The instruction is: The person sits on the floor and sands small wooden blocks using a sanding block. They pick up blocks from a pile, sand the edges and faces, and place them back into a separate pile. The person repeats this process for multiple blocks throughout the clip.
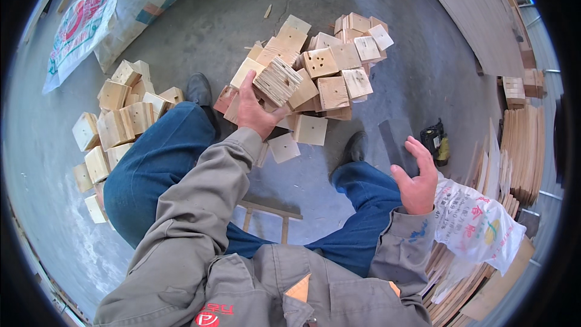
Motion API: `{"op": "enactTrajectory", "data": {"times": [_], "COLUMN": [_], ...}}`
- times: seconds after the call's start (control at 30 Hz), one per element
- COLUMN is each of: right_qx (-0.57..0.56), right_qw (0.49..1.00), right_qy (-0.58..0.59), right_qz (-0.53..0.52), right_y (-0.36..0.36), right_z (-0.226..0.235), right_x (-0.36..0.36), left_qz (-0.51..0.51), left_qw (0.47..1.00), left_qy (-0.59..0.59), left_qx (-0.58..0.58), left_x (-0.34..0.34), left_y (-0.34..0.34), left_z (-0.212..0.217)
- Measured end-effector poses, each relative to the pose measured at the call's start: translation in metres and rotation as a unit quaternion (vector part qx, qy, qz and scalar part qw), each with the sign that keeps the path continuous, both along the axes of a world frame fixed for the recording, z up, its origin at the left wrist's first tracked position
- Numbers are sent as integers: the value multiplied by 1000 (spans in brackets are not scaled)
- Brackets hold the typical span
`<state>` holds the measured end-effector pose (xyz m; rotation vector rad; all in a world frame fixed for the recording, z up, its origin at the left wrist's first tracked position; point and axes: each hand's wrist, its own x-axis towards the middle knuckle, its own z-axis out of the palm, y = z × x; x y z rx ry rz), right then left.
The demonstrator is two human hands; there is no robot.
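My left hand is closed round a layered plywood block at the near side of a pile, with the thumb and fingers on its sides. Around it lie several pale wooden blocks, some with holes or knots in their faces. On the right, my right hand grips a dark, flat rectangular plate between thumb and fingers, held above the floor beside my right knee. The plate's lower end is partly hidden by the hand.
Another heap of wooden blocks lies left of my left leg. A black and yellow tool rests on the floor at right. Stacked thin boards and a white printed sack stand along the right; more sacks lie far left.
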<state>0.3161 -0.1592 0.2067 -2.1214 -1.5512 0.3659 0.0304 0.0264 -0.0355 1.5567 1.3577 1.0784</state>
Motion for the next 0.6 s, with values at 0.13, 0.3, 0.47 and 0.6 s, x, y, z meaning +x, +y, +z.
{"op": "enactTrajectory", "data": {"times": [0.13, 0.3, 0.47, 0.6], "right_qx": [6, 5, 41, 99], "right_qw": [1000, 997, 992, 984], "right_qy": [17, 16, 39, 48], "right_qz": [23, 69, 109, 142], "right_y": [11, 22, 30, 34], "right_z": [-11, -24, -42, -51], "right_x": [-12, -34, -64, -87], "left_qz": [16, 21, 13, -26], "left_qw": [1000, 999, 999, 998], "left_qy": [-7, -18, -28, -45], "left_qx": [5, -19, -22, -21], "left_x": [3, 6, 6, 7], "left_y": [1, 4, 6, 3], "left_z": [-2, 7, 26, 39]}}
